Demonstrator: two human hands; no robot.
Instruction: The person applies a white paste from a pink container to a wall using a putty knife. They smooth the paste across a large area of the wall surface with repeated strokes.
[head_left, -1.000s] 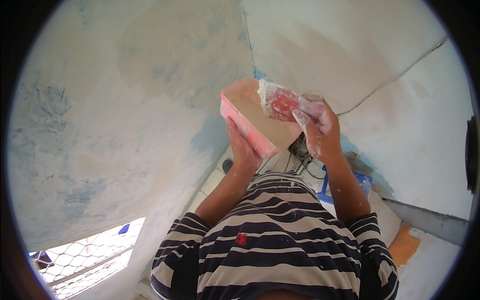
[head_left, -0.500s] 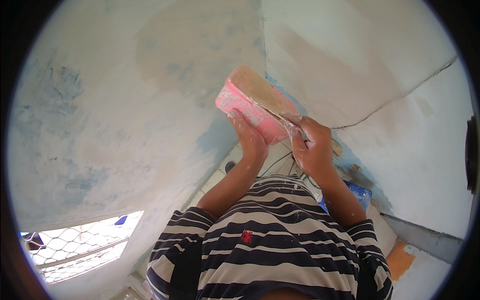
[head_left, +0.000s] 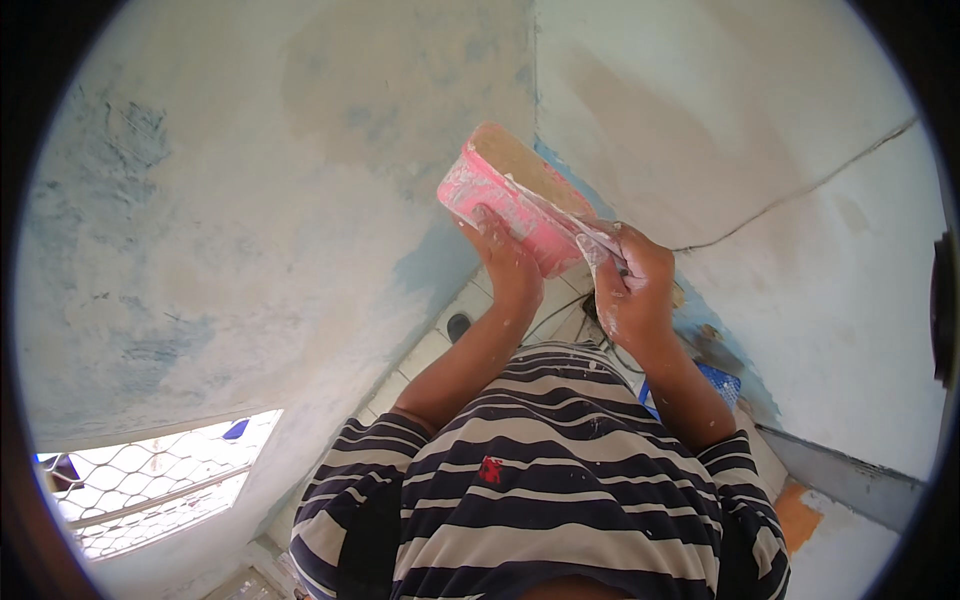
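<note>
I look down through the head camera at a pink tub (head_left: 478,187) held up in front of the person's chest, close to the corner where two walls meet. It is tilted, its long side turned toward me, and its outside is smeared with white. The left hand (head_left: 510,262) carries it from below: the thumb lies along the near side, while the other fingers are hidden beneath or behind, so I cannot tell whether they are spread or pressed together. Inside I can see beige putty (head_left: 532,165). The right hand (head_left: 637,290) is at the tub's right end, thumb and forefinger pinching a thin scraper (head_left: 575,219) that I see nearly edge-on, lying along the near rim; its remaining fingers are mostly hidden from me. White smears mark both hands. Below them I see a striped shirt (head_left: 560,505) with a red mark on the chest. The left wall (head_left: 220,240) is patched in beige and bluish grey, and a long crack (head_left: 795,182) slants across the right wall (head_left: 700,80). At lower left I make out a window (head_left: 165,492) with wire mesh, and near the right forearm a blue object (head_left: 718,385), partly covered, above the pale floor tiles (head_left: 425,358).
</note>
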